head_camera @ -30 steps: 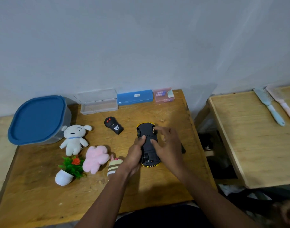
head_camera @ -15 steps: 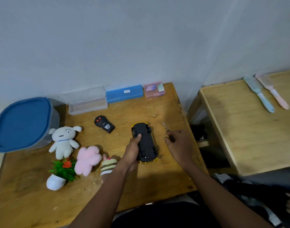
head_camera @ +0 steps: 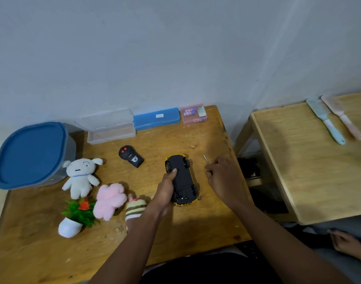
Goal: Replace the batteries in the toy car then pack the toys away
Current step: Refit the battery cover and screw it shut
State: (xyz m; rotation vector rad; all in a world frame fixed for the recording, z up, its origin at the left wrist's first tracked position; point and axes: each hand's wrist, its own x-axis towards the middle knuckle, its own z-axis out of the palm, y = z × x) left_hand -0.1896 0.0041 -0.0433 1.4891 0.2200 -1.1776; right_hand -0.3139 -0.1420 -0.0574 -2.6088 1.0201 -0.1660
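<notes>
A yellow toy car (head_camera: 182, 180) lies upside down on the wooden table (head_camera: 175, 232), black underside up. My left hand (head_camera: 165, 191) grips its left side, thumb on the underside. Just right of the car, my right hand (head_camera: 222, 177) holds a small screwdriver (head_camera: 206, 160) whose metal tip points away from me. A black remote (head_camera: 131, 156) with two red buttons lies behind and left of the car. A pink case of batteries (head_camera: 193, 113) stands at the table's back edge.
A grey tub with a blue lid (head_camera: 32, 154) stands at the left. Near it lie a white plush (head_camera: 81, 177), a pink plush (head_camera: 109, 199), a striped plush (head_camera: 135, 208) and a small potted plant (head_camera: 76, 216). Clear (head_camera: 110, 127) and blue (head_camera: 156, 118) cases line the wall. A second table (head_camera: 298, 156) with two brushes stands at the right.
My right hand left the car's underside, moved right and picked up the screwdriver. My left hand kept its grip on the car.
</notes>
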